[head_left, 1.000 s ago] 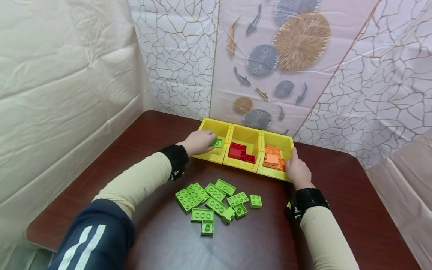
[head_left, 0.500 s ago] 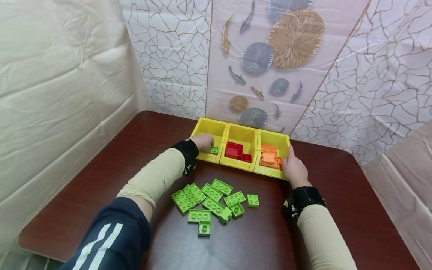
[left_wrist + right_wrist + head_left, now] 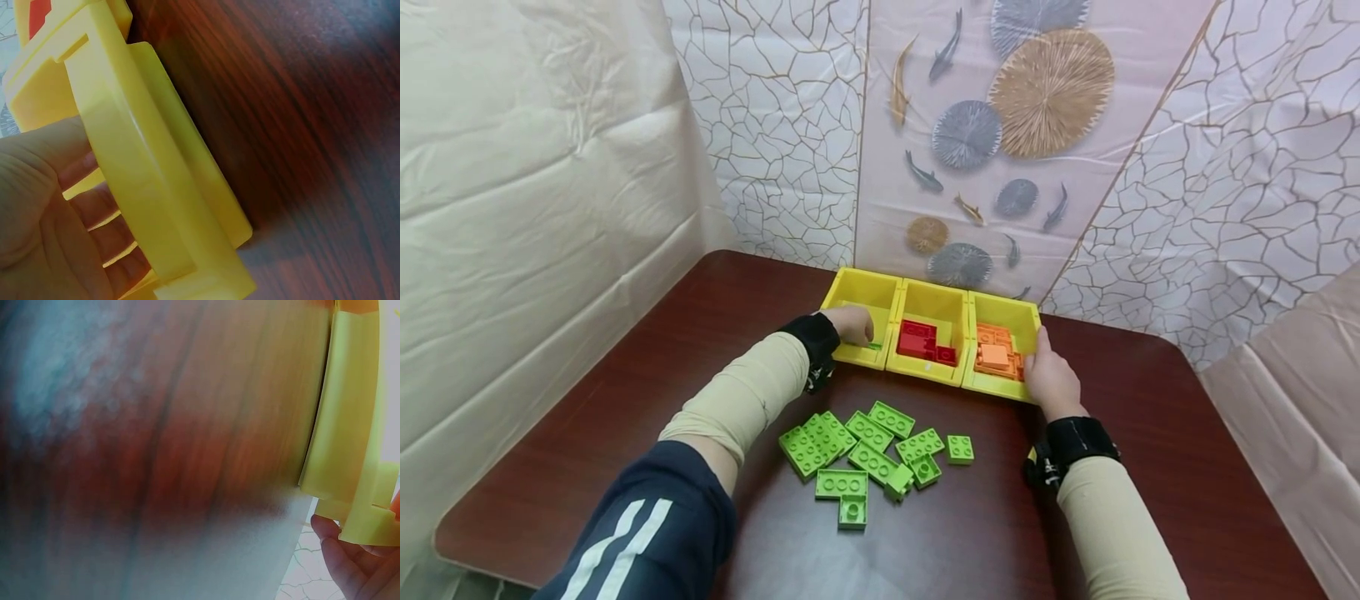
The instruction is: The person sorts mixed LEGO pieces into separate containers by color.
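Observation:
Three joined yellow bins [image 3: 917, 369] stand at the back of the table. My left hand [image 3: 852, 323] reaches down into the left bin, with a sliver of green brick [image 3: 875, 346] showing beneath it. In the left wrist view the fingers of this left hand [image 3: 31, 206] pass behind the yellow wall [image 3: 134, 156], which hides their tips. My right hand [image 3: 1054, 379] grips the right bin's outer end, thumb up along the rim. The right wrist view shows the right hand's [image 3: 369, 569] fingers at the bin's corner [image 3: 347, 412]. Red bricks [image 3: 917, 340] lie in the middle bin, orange bricks [image 3: 995, 354] in the right.
Several loose green bricks [image 3: 872, 460] are spread on the dark wooden table [image 3: 970, 533] in front of the bins. A single square green brick [image 3: 959, 449] lies at their right edge. Patterned cloth [image 3: 790, 167] hangs behind the table.
My left hand has gone lower into the left bin, and the green brick there is now mostly covered. The right hand keeps its grip. The whole view has shifted slightly.

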{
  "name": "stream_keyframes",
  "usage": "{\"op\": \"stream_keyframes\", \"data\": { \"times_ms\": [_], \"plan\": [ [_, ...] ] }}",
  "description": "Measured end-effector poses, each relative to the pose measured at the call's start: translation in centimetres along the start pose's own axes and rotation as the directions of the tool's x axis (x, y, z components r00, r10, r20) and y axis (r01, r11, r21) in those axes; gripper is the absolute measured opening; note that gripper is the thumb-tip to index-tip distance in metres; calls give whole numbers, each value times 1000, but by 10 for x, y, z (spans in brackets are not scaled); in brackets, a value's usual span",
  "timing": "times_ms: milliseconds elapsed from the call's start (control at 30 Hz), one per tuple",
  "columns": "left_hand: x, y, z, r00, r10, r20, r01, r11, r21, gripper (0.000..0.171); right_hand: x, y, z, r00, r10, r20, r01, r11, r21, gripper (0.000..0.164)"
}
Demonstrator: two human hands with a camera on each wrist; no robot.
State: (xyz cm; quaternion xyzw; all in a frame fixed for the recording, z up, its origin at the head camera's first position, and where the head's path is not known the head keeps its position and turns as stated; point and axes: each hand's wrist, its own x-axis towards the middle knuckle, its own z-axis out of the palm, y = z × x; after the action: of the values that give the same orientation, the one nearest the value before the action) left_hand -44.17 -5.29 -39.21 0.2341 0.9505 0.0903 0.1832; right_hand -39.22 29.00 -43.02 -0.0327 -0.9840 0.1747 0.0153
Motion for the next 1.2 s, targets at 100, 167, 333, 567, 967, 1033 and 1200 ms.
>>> {"op": "stream_keyframes", "data": {
  "times_ms": [100,167,333,567,967,1033,1200],
  "plan": [
    [-3,0,0,1000,-6,-2,6,1000,-6,21,0,-1,-1,1000,7,8,-7,1000,-1,61],
    [-3,-1,2,1000,-10,-10,10,1000,0,26,0,-2,-1,1000,14,14,-14,1000,2,61],
    [-11,0,2,997,5,-77,-4,1000,24,31,0,-2,-2,1000,18,10,-18,1000,3,61],
    [-50,3,6,945,131,-298,-98,988,123,27,0,-2,-3,1000,17,3,-17,1000,6,61],
    [-150,-8,50,876,444,-187,-396,885,244,14,-1,-4,-1,1000,18,20,-18,1000,3,62],
    [-160,-10,59,867,467,-173,-412,868,278,11,-1,-5,-1,1000,17,21,-17,1000,1,62],
    [-180,-16,75,852,490,-186,-410,844,345,15,-1,-6,-1,1000,16,26,-16,1000,0,61]
  ]
}}
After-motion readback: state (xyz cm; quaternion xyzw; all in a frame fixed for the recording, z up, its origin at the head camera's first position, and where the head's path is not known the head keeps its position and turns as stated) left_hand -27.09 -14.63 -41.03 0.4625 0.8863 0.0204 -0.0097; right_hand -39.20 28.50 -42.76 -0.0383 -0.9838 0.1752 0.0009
